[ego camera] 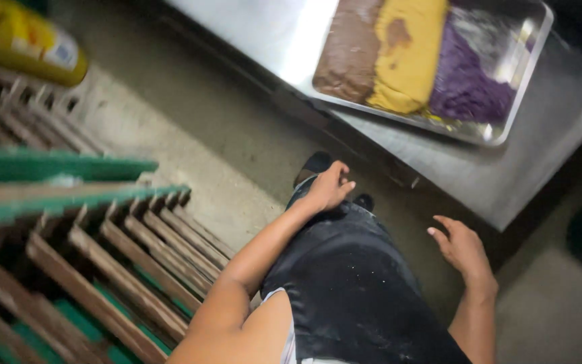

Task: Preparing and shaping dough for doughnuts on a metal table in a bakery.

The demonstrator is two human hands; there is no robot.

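Over at the far left, a yellow bottle (31,42) lies tipped on top of a stack of wooden slat racks (122,269), and green trays (55,165) poke out between the slats lower down. The racks fill the whole left side, standing on a grey concrete floor (190,128).

Moving toward the middle, the person's left hand (328,189) rests against the front of a dark apron (351,283), low down near its far edge; the fingers are curled together loosely on the cloth, holding nothing else. The apron is dusted with pale specks. Just past that hand, the dark toe of a shoe (316,162) shows on the floor.

Further right, the right hand (463,246) hangs in the air beside the apron, fingers spread apart and empty, close to the near edge of a steel tabletop (506,182).

On that tabletop, well apart from both hands and toward the far right, sits a shiny metal tray (530,64). It carries three slabs of dough side by side: brown dough (348,54) on the left, yellow dough (409,54) in the middle, touching it, and purple dough (466,84) on the right.
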